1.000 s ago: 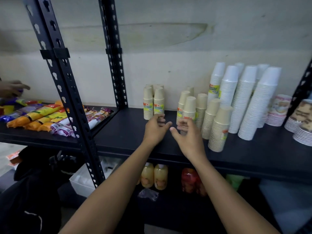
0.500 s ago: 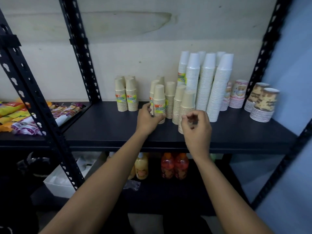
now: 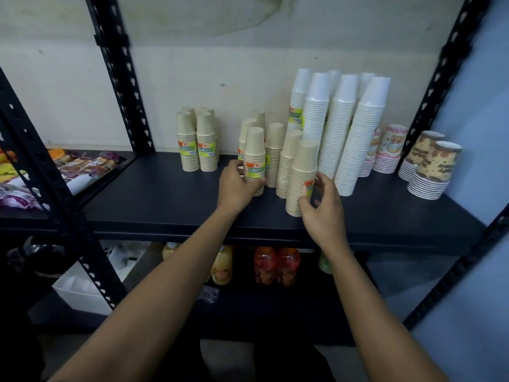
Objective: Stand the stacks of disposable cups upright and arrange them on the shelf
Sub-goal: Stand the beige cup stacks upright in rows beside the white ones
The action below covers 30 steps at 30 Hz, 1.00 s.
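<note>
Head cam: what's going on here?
A person is sorting stacks of disposable cups on a black shelf. The left hand wraps around a short beige stack with a green label, which stands upright. The right hand curls around the lower part of a taller beige stack near the front edge; how firm that grip is can't be told. Behind stand tall white cup stacks, all upright, and two more short beige stacks stand further left.
</note>
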Motion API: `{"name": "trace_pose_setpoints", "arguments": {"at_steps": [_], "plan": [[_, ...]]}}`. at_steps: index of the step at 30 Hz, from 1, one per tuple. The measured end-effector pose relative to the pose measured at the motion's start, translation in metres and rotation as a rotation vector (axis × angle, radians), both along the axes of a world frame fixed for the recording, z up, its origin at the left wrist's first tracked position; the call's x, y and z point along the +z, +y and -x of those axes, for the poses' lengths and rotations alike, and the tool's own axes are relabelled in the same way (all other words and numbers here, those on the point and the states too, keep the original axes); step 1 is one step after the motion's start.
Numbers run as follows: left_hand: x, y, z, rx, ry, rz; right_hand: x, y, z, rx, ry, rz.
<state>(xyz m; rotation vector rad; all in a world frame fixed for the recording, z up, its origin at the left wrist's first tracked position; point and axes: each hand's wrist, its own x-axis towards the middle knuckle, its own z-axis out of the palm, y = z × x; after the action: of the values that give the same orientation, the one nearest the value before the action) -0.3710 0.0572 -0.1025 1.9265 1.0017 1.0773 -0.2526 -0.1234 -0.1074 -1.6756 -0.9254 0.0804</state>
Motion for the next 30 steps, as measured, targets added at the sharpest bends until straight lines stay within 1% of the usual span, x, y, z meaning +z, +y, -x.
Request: {"name": "trace_pose_setpoints", "arguments": {"at_steps": [5, 11, 15, 22, 25, 30], "plan": [[0.001, 0.000, 0.002, 0.009, -0.019, -0.003, 0.002, 0.004, 0.002, 0.043, 0.039, 0.021], [0.008, 0.004, 0.019, 0.008, -0.069, 0.000, 0.007, 0.007, 0.013, 0.067, 0.031, -0.079], [0.022, 0.010, 0.045, 0.011, -0.096, 0.000, 0.016, 0.023, 0.030, 0.098, -0.020, -0.108], [0.047, 0.043, 0.100, 0.108, -0.110, -0.040, 0.032, 0.076, 0.064, 0.193, -0.100, -0.069], [0.052, 0.055, 0.116, 0.124, -0.084, -0.045, 0.035, 0.104, 0.073, 0.204, -0.128, -0.058], [0.051, 0.073, 0.130, 0.123, -0.036, -0.037, 0.041, 0.147, 0.087, 0.211, -0.094, -0.051]]}}
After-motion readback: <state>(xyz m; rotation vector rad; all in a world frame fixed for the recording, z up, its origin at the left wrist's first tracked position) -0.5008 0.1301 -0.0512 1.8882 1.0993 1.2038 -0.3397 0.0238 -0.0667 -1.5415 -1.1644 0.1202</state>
